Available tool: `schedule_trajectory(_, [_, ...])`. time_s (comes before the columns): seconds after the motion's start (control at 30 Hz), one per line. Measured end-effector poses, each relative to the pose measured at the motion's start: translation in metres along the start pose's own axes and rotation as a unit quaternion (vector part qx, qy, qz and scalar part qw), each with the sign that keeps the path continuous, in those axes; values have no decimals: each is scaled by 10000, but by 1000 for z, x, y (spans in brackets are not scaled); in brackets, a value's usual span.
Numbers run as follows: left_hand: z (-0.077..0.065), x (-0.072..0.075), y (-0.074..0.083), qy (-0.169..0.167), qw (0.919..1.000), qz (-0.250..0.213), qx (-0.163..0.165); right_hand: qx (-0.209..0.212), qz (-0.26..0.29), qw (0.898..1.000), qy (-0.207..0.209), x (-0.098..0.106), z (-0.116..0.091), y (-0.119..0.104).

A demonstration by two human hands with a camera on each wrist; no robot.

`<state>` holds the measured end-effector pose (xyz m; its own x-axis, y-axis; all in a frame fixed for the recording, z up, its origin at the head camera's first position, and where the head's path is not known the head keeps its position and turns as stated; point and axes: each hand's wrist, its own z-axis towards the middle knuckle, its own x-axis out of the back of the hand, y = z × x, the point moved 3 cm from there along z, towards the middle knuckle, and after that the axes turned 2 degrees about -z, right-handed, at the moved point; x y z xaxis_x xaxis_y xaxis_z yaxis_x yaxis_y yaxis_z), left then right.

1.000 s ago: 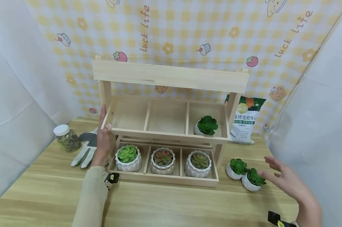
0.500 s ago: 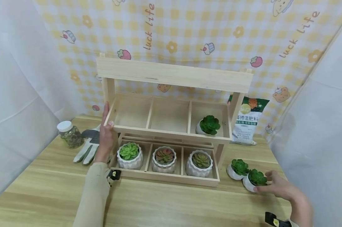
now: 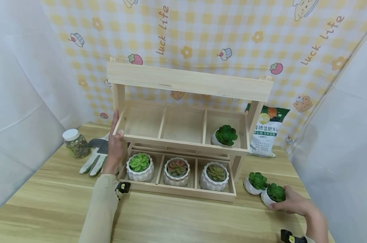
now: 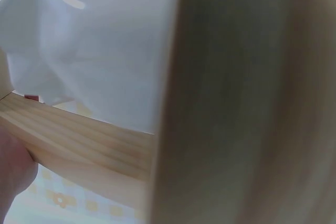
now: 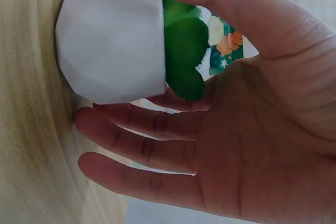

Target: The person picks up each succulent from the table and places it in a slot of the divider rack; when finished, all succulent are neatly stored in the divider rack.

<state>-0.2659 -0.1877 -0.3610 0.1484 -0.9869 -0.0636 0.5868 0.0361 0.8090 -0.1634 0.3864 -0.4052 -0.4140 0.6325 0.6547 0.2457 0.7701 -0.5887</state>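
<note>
My left hand (image 3: 115, 150) holds the left end of the two-tier wooden plant shelf (image 3: 183, 143), thumb at the upper tray's front edge and fingers along its side. At the right, my right hand (image 3: 296, 201) grips a small potted succulent (image 5: 113, 38), a white faceted pot with dark green leaves, standing on the table. In the right wrist view the thumb lies on one side of the pot and the fingers on the other. A matching potted succulent (image 3: 252, 187) stands right beside it. Another such succulent (image 3: 226, 135) sits in the upper tray's right compartment.
In the lower tray are three white scalloped pots, with a light green succulent (image 3: 140, 163), a reddish one (image 3: 176, 168) and a dull green one (image 3: 216, 173). A lidded jar (image 3: 77, 145) and gloves (image 3: 95, 158) lie left; a fertilizer bag (image 3: 264, 136) stands behind right.
My right hand has moved left and down to the nearer small potted succulent and closed its fingers around it. My left hand has stayed on the shelf; the head view has shifted slightly.
</note>
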Motion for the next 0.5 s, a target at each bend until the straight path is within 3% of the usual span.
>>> schedule_trajectory(0.17, [0, 0, 0, -7, 10000, 52, -1, 38, -1, 10000, 48, -2, 3, 1])
schedule_trajectory(0.5, [0, 1, 0, -35, 9999, -118, -106, 237, -615, 9973, 329, 3, 9, 7])
